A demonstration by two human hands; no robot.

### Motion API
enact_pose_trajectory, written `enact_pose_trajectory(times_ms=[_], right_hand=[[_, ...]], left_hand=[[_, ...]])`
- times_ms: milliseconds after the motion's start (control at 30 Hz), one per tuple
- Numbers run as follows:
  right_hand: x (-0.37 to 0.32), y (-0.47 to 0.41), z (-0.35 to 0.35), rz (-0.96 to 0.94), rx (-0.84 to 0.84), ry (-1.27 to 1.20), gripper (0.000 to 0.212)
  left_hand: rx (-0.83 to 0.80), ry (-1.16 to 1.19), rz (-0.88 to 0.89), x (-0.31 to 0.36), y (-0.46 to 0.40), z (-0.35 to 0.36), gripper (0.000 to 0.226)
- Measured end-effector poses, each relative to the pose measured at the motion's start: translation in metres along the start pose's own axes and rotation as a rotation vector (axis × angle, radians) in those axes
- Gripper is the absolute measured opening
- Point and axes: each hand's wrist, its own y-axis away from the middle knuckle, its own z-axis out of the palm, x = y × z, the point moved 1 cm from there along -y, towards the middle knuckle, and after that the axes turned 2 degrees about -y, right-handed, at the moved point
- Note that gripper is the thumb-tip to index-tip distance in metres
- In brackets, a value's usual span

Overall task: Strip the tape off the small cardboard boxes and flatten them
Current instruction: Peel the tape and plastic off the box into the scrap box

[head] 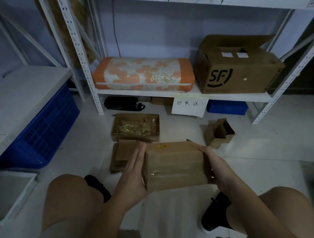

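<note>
Here, a small cardboard box point(175, 165) sits between both hands above the pale floor point(267, 147), over the person's knees. Clear tape point(168, 171) runs in a shiny band across its near face. The left hand point(133, 174) lies flat against the box's left end, fingers straight and pressed together. The right hand point(215, 167) presses the right end with its fingers held close; its fingertips are hidden behind the box. Just beyond the left hand lie flattened cardboard pieces point(120, 157), and farther off an open box of crumpled tape point(135, 127). To the right, another small open box point(220, 133) rests on the floor. On the far shelf point(169, 94) stand an orange floral cushion point(143, 74) and a large SF carton point(236, 67).
</note>
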Motion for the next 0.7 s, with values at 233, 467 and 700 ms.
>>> enact_pose_trajectory(times_ms=[233,467,700], right_hand=[[0.011,0.017,-0.009,-0.269,-0.031,-0.004,0.041],[0.038,0.017,-0.002,-0.612,0.019,0.258,0.048],[0.045,-0.003,0.005,-0.495,0.172,0.204,0.062]], left_hand=[[0.150,0.276,-0.109,-0.009,-0.003,-0.001,0.113],[0.101,0.489,-0.269,-0.019,-0.004,0.000,0.117],[0.011,0.628,-0.297,0.001,0.000,0.008,0.108]])
